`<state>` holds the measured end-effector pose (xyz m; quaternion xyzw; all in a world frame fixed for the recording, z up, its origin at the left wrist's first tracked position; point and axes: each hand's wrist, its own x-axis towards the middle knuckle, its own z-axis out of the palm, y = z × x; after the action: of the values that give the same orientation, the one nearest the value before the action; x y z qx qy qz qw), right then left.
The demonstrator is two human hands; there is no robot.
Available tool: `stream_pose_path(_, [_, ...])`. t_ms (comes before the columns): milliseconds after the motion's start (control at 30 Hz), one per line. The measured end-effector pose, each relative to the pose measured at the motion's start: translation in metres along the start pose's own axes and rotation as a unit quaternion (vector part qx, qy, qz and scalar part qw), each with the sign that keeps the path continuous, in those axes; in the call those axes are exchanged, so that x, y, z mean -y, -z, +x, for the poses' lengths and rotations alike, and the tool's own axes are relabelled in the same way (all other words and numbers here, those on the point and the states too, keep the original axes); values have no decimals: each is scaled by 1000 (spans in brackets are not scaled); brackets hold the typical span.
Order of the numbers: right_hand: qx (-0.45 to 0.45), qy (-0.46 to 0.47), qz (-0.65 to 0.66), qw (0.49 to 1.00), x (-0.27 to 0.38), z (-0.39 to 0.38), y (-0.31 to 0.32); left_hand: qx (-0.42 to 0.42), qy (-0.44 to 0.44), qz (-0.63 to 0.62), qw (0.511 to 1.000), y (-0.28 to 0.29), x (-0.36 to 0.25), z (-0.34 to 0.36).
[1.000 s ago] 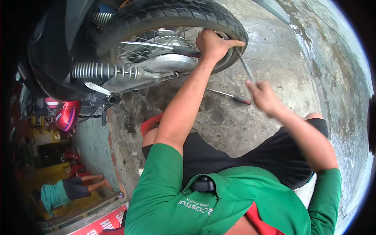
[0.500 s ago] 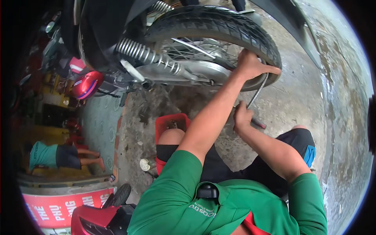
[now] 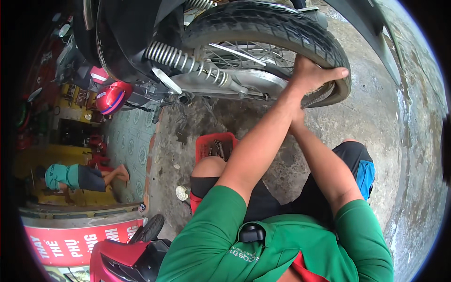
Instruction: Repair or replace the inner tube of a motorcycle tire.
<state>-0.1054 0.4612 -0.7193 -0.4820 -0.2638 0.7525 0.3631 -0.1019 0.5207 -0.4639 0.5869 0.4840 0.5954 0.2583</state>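
Note:
A motorbike's rear tyre [image 3: 263, 23] stands in front of me, with its spoked wheel [image 3: 244, 54] showing inside. My left hand [image 3: 312, 77] is wrapped over the tyre's near right part. Its thumb lies out along the sidewall, while the fingers go in behind the edge and are hidden. Just beneath, my right hand [image 3: 297, 117] is mostly covered by the left forearm, close to the lower edge of the wheel. Its fingers and anything in them cannot be seen. A silver swingarm cover [image 3: 253, 81] and a coil-spring shock absorber [image 3: 188, 66] sit left of my hands.
By my left knee is a red basket [image 3: 202, 145] holding metal tools [image 3: 218, 149]. A red helmet [image 3: 112, 97] is on the left, and a person [image 3: 70, 177] is farther off. A red motorbike [image 3: 117, 258] stands at lower left. A dark panel [image 3: 371, 28] overhangs at upper right.
My right hand, which held a metal tyre lever, has moved up toward the wheel behind my left forearm; the lever is now out of sight. My left hand stays on the tyre.

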Motion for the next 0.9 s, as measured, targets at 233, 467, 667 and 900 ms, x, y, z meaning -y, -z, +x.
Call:
stream_pose_path(233, [70,-8,-221,973,77,-13,69,-78,-21,-150,985,-17,-19,2])
stream_pose_path(467, [-92,256,-467,842,116,-56,126,-180,-43,-173,967,5,-29,4])
stream_pose_path(667, [-189,269,-494,805,151,-39,221,-265,-63,-240,932,18,-38,22])
stream_pose_path(900, [-114,300,-372,871,185,-75,210,-490,-208,114,839,-13,-10,0])
